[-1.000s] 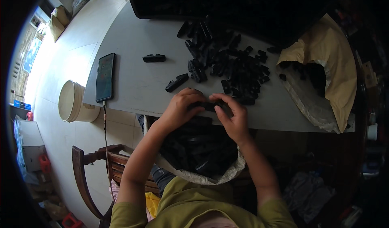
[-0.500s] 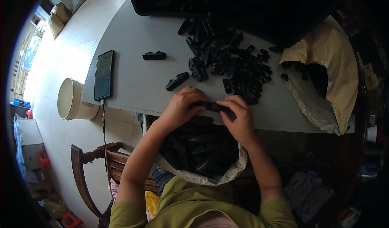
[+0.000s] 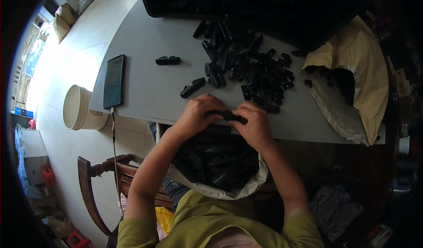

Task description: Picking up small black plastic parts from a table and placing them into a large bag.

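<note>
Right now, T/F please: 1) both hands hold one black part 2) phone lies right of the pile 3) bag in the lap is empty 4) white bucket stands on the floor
1) True: left hand and right hand grip one black part.
2) False: the phone lies left of the pile of black parts.
3) False: the bag holds black parts.
4) True: the white bucket stands on the floor.
</note>
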### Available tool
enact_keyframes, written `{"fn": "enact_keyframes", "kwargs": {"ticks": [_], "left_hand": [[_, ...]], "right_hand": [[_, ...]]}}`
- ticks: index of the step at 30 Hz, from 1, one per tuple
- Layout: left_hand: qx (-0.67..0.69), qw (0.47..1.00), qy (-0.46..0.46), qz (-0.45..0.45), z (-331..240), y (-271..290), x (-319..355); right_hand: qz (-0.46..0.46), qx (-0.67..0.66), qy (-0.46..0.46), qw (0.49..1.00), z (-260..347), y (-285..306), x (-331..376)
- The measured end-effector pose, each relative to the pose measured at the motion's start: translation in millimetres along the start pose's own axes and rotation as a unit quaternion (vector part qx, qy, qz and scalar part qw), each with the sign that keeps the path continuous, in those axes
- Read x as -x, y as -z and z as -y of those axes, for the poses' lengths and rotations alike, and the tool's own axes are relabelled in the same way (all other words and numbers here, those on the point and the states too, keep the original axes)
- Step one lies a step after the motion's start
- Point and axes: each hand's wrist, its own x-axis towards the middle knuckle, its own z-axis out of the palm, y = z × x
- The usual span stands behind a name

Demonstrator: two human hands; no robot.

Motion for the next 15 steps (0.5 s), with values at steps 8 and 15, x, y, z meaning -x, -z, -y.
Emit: {"fn": "enact_keyframes", "kwargs": {"ticks": [8,15], "left_hand": [[0.008,0.999,0.022,-0.037,-33.5,17.7,49.2],[-0.099,0.903,0.197,-0.369,-8.8,-9.2,137.6]], "right_hand": [[0.097,-0.008,0.041,0.994,13.5,10.6,30.2],[0.178,0.091,0.129,0.971,26.8,-3.9,46.3]]}}
